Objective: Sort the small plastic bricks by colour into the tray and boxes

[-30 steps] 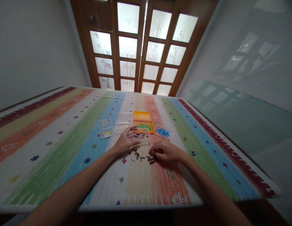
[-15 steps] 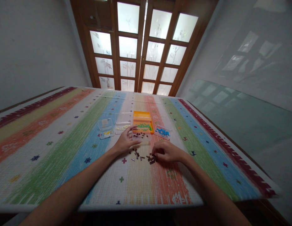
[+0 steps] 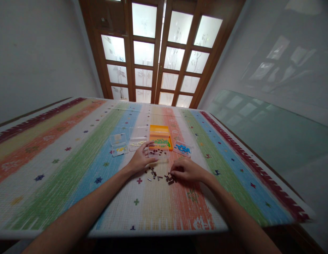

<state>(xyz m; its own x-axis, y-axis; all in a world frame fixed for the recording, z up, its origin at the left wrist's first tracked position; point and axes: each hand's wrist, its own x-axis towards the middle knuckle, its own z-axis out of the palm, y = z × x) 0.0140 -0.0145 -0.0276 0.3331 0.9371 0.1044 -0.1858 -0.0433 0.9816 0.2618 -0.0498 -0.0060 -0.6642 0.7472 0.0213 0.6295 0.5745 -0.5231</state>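
Observation:
My left hand [image 3: 139,157] curves round the left end of a small clear plastic box [image 3: 167,155], its thumb at the near edge and a finger at the far edge. Several small dark brown pieces [image 3: 161,152] lie in this box. My right hand [image 3: 187,170] is closed in a pinch at the right edge of a loose pile of brown pieces [image 3: 169,179] on the cloth. Its fingertips hide whatever is between them. More brown pieces [image 3: 153,173] lie scattered between the two hands.
Behind the hands stand an orange box [image 3: 159,128] with green pieces [image 3: 161,141], a clear box with blue pieces [image 3: 183,148], one with pale pieces [image 3: 138,144] and one with yellow pieces [image 3: 120,149]. A striped cloth [image 3: 73,169] covers the table.
The fingertips of my right hand have risen slightly off the brown pile, and more of its right edge shows. My left hand and the boxes stay in place.

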